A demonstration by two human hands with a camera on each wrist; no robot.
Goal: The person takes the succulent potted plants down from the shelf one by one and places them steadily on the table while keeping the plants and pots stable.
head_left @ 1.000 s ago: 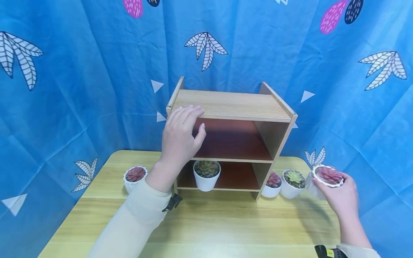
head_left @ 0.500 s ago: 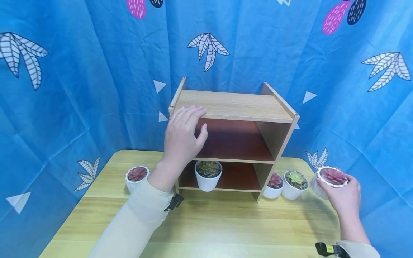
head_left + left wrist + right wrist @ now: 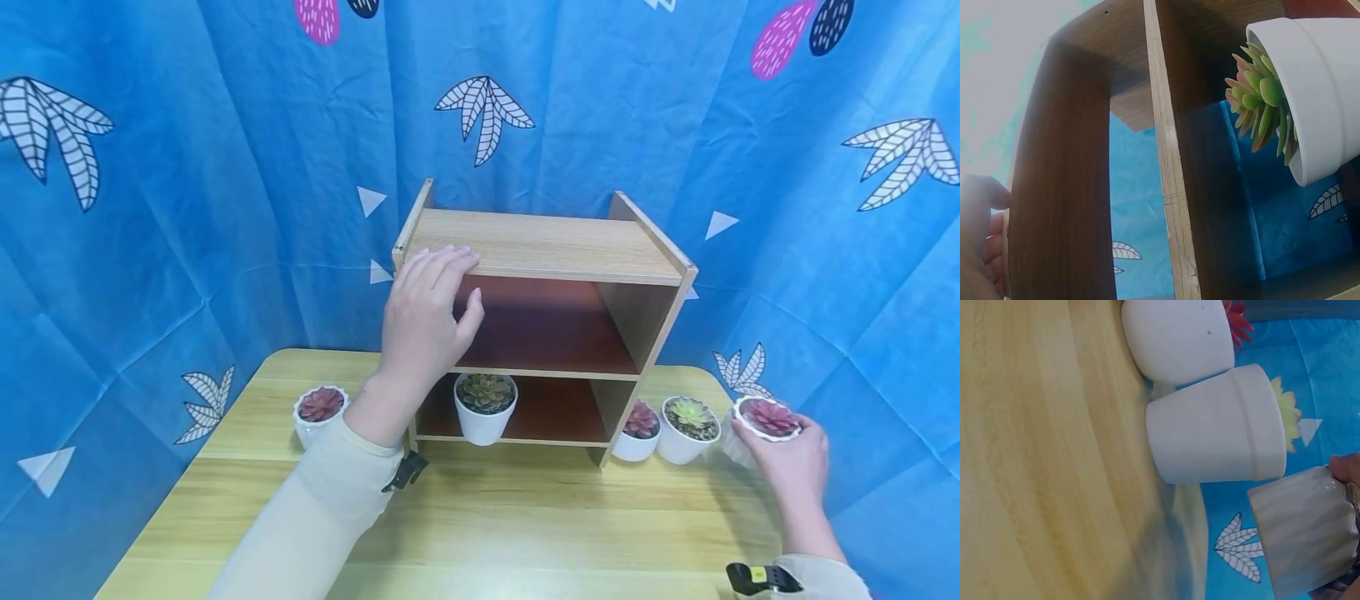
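My right hand (image 3: 798, 458) holds a white, wavy-rimmed pot with a red succulent (image 3: 768, 417) at the table's right side. The right wrist view shows that ribbed white pot (image 3: 1307, 534) tilted and off the tabletop, beside a smooth white pot with a light green succulent (image 3: 690, 421). At the upper left front of a wooden shelf unit (image 3: 540, 242), my left hand (image 3: 423, 321) rests its fingers on the top board, thumb spread away. Below it, a white pot with a dark green succulent (image 3: 485, 408) stands on the lowest shelf, near its front edge.
Another red succulent in a white pot (image 3: 637, 429) stands against the unit's right side. On the left stands a wavy-rimmed pot with a red succulent (image 3: 320, 408), partly behind my left sleeve. A blue patterned curtain (image 3: 225, 167) surrounds the wooden table (image 3: 480, 517).
My right hand has lowered the wavy-rimmed pot slightly and brought it a little closer to the light green succulent. My left hand stays at the shelf's top board.
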